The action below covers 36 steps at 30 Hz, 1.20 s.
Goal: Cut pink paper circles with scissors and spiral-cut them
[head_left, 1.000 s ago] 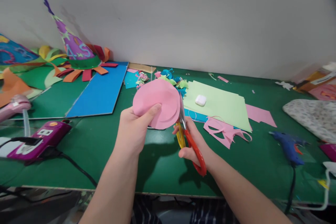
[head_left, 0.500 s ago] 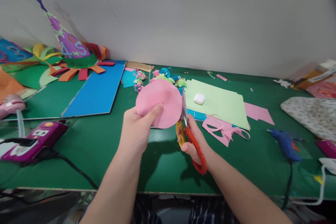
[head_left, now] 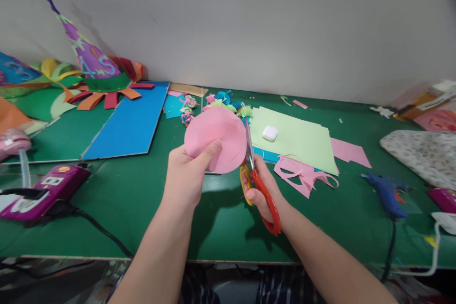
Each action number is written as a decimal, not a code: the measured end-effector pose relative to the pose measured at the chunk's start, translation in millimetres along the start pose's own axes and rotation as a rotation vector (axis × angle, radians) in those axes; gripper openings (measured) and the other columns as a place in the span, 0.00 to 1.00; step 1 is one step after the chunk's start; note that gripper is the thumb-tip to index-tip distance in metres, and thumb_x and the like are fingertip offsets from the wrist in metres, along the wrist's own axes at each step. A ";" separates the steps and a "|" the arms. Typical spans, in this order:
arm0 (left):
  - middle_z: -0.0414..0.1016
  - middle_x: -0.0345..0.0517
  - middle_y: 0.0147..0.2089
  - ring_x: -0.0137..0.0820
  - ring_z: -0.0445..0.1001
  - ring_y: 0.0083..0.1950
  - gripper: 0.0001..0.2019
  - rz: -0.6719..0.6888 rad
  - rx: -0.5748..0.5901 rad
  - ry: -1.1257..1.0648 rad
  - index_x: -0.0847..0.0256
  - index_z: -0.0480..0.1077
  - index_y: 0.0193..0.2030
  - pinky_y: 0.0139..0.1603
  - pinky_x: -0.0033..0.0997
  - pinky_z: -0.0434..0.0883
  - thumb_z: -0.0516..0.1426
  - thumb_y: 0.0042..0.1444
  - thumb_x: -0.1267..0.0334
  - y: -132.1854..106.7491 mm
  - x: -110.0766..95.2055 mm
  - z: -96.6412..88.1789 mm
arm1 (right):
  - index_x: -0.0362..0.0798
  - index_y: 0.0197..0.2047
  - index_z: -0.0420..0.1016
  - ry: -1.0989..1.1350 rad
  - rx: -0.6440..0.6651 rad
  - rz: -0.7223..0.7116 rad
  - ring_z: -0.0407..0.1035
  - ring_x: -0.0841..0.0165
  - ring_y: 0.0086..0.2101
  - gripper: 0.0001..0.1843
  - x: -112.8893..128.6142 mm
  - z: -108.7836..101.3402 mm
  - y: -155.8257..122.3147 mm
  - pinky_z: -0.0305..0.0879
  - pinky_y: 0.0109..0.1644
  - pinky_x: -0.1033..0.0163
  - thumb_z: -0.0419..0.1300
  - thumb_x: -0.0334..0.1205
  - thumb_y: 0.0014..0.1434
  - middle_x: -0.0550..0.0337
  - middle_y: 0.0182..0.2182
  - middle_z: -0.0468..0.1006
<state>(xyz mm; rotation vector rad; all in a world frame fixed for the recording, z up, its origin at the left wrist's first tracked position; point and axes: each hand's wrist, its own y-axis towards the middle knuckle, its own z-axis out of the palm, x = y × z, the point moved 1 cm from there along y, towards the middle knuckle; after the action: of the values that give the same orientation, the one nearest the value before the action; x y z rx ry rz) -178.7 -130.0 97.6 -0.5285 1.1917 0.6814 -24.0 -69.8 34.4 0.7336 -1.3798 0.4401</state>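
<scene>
Between the thumb and fingers of my left hand (head_left: 188, 171) is a round piece of pink paper (head_left: 219, 128), held above the table. My right hand (head_left: 263, 185) grips scissors (head_left: 265, 199) with one red and one yellow handle loop. The blades point upward at the right edge of the pink circle; how far apart they stand is hard to see. Behind the paper lie small crumpled paper flowers (head_left: 228, 99) in blue, green and pink, partly hidden by it. Pink paper offcuts (head_left: 299, 175) with cut-out holes lie right of the scissors.
Light green sheets (head_left: 292, 128) bear a small white case (head_left: 270, 133). A blue glue gun (head_left: 386, 194) lies at right. At left are a purple power strip (head_left: 46, 192) with cables, a blue board (head_left: 131, 128) and a purple cone hat (head_left: 94, 59). A grey wall rises behind.
The scissors have shifted very slightly along the paper's right edge, and their handles look a little different in angle. My left hand keeps the pink circle nearly still.
</scene>
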 end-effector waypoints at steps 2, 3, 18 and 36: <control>0.84 0.47 0.37 0.37 0.80 0.38 0.18 0.002 0.010 -0.013 0.64 0.82 0.34 0.38 0.33 0.77 0.75 0.36 0.58 0.2 -0.1 -0.6 | 0.53 0.53 0.63 -0.007 0.006 0.008 0.57 0.72 0.27 0.45 2.0 -0.4 0.0 0.56 0.24 0.67 0.64 0.77 0.45 0.61 0.36 0.64; 0.84 0.47 0.36 0.37 0.80 0.38 0.17 0.004 0.015 -0.020 0.63 0.82 0.34 0.39 0.32 0.77 0.75 0.36 0.59 0.5 -0.2 -0.8 | 0.53 0.53 0.63 -0.017 0.006 0.008 0.57 0.72 0.27 0.44 2.9 -0.7 0.2 0.56 0.24 0.66 0.64 0.77 0.45 0.61 0.36 0.64; 0.83 0.47 0.36 0.38 0.80 0.37 0.19 -0.019 0.046 0.022 0.63 0.81 0.35 0.37 0.34 0.78 0.75 0.36 0.58 5.4 -5.8 -9.5 | 0.51 0.53 0.68 -0.182 -0.007 -0.076 0.59 0.72 0.26 0.43 13.5 -3.3 2.3 0.58 0.26 0.65 0.61 0.77 0.49 0.55 0.41 0.69; 0.84 0.48 0.36 0.39 0.80 0.37 0.18 -0.039 0.064 0.082 0.63 0.81 0.32 0.36 0.34 0.77 0.75 0.36 0.56 3.6 -17.3 -15.3 | 0.54 0.58 0.63 -0.156 0.121 -0.051 0.62 0.66 0.34 0.52 7.5 -5.9 3.3 0.70 0.40 0.55 0.61 0.82 0.40 0.55 0.45 0.65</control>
<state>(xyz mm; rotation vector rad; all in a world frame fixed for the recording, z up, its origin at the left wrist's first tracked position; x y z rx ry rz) -195.1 -141.6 109.6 -0.5285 1.2722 0.5908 -20.8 -64.4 42.2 0.9163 -1.4859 0.4366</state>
